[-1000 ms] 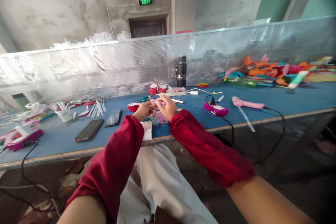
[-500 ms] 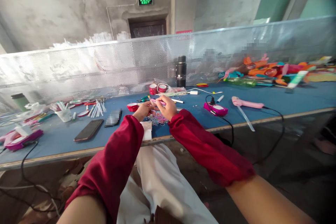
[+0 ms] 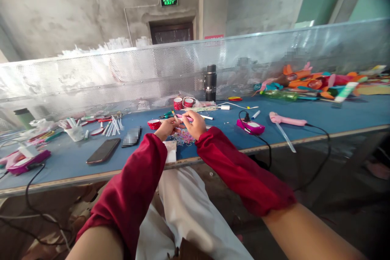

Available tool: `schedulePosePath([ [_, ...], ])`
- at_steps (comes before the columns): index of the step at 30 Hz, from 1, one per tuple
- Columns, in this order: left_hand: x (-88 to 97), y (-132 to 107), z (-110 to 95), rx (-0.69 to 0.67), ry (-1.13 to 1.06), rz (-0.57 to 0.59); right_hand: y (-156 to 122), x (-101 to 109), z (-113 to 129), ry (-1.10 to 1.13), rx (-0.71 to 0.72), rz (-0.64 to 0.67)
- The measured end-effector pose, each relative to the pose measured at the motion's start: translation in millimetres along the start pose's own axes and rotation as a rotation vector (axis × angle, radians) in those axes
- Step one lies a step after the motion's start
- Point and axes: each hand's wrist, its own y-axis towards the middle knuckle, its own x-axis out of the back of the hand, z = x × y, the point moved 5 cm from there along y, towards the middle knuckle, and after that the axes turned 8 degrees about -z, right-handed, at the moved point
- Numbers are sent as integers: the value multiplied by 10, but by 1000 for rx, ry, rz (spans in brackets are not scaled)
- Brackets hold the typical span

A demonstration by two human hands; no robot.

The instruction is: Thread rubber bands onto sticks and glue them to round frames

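Both my hands meet over the blue table (image 3: 213,140) near its front edge. My right hand (image 3: 195,124) is closed around a pink pen-like stick (image 3: 186,118) that points left. My left hand (image 3: 166,127) pinches the stick's near end, where a small yellow tip (image 3: 174,114) shows. A pile of small coloured rubber bands (image 3: 182,136) lies on the table just below and between the hands. Red sleeves cover both forearms.
A dark phone (image 3: 102,150) lies left of my hands, a red tape roll (image 3: 153,123) just beyond them. A pink device with black cable (image 3: 250,126) and a pink glue gun (image 3: 286,120) sit right. A black flask (image 3: 210,83) stands by the perforated metal screen (image 3: 91,77).
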Motion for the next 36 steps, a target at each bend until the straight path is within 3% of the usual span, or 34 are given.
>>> schedulePosePath([
  [36, -13, -8, -34, -12, -4, 25, 12, 27, 29, 19, -32, -19],
])
